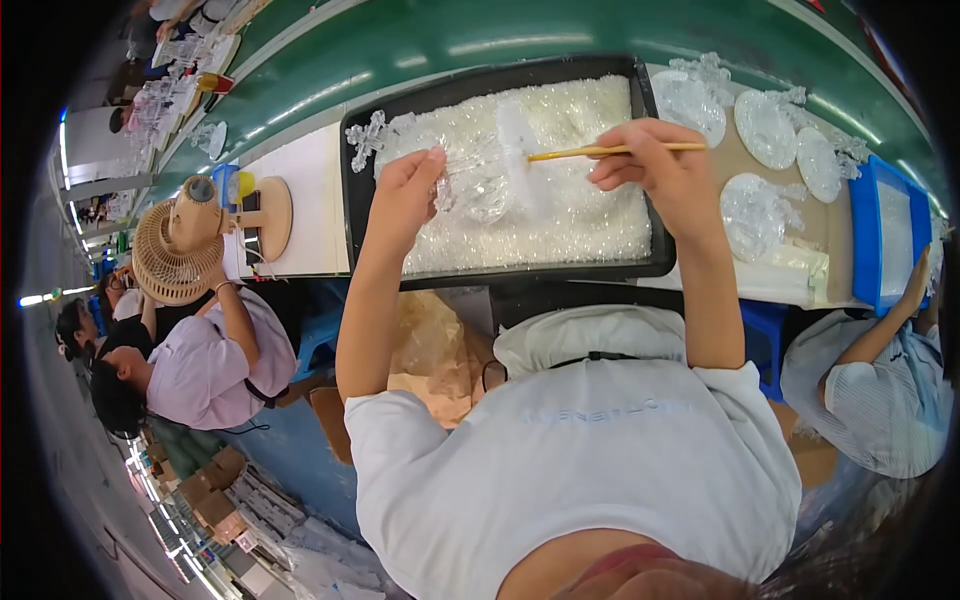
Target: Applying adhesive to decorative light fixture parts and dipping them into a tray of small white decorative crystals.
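Note:
My left hand is closed on a clear, ornate piece with a whitish band along its right side. A knobbly clear end sticks out beyond the fingers to the left. Between the fingertips of my right hand is a thin yellow brush, its tip at the white band. Both hands are over a black tray filled with shiny whitish granules. Whether the clear piece rests on the granules, I cannot tell.
Several clear ornate pieces lie on the brown board at the right, with a blue bin beyond them. A beige fan stands at the left. Co-workers sit at the left and right.

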{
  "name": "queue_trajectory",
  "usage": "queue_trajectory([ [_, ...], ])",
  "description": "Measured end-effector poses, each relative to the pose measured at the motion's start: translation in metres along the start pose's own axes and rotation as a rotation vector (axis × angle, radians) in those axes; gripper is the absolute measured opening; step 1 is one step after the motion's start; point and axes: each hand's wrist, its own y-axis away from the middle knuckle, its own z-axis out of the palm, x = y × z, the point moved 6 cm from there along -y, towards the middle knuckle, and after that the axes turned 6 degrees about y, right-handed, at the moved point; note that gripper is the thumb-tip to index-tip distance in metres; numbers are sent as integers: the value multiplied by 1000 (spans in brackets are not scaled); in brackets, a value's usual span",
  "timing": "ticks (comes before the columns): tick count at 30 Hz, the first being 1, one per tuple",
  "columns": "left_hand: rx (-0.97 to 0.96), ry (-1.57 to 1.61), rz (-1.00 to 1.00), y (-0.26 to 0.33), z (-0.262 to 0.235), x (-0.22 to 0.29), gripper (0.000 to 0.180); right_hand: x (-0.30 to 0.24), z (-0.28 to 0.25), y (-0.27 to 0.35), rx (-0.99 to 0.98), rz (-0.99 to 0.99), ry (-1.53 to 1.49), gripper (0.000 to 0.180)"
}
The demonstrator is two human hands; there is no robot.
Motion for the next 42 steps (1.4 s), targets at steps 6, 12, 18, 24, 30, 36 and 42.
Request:
queue_trajectory([
  [6,43,22,11,5,-1,0,33,-4,2,2,-2,-7,25,27],
  [12,16,107,-64,2,-7,-7,29,-12,6,-1,-41,-66,66,29],
  [18,82,186,-32,-2,-11,-5,28,-18,10,-4,-60,-106,91,32],
  [24,106,192,34,-4,-3,-5,33,-16,2,-2,-15,-177,73,31],
  [30,152,193,-67,-1,-7,-14,32,-15,6,-3,-46,-143,127,29],
  [36,175,139,-40,9,-2,-7,30,-15,-5,-1,16,-179,55,31],
  [42,180,202,-32,11,-10,-12,34,-19,11,1,-35,-163,196,31],
])
